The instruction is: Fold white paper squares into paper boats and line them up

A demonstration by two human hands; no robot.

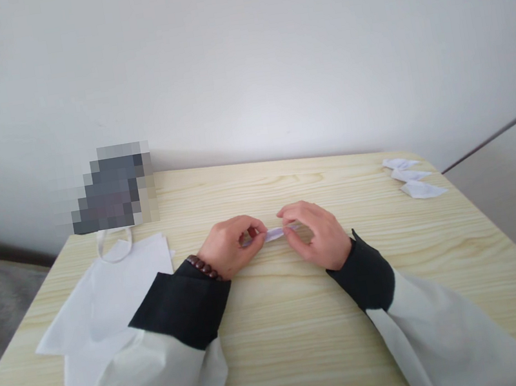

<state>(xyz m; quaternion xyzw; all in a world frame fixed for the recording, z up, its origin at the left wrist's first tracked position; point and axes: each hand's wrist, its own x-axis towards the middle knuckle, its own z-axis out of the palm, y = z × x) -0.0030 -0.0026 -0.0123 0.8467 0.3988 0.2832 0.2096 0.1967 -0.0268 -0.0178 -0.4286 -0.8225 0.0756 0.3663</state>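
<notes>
While the left hand (231,244) pinches the slim folded paper (273,235) between thumb and forefinger, we see the right hand (317,230) curved over its other end, thumb at the paper and forefinger lifted a little away. Whether those right fingers grip it or merely brush it, we cannot tell. The paper lies crosswise between the two hands, low over the middle of the table (294,357) or resting on it; the fingers hide both ends, so we cannot make out its exact shape.

We judge the step in hand to be a fine one, shaping or creasing a piece already folded narrow. As we read it, the next move calls for a steady left pinch, with the right fingertips finding an edge and working it lightly, since thin paper would bend or tear under a hard pull.

Just behind the left hand, we notice a dark beaded bracelet (204,267) at the wrist. Farther left, loose white sheets (127,292) overlap in a fan, partly behind the left sleeve (168,370), and a white loop (114,245) lies across their far edge, beside a dark object (108,194) too blurred for us to name. Out toward the far right corner, three folded paper pieces (412,175) lie in a close row, their pointed ends turned rightward.
</notes>
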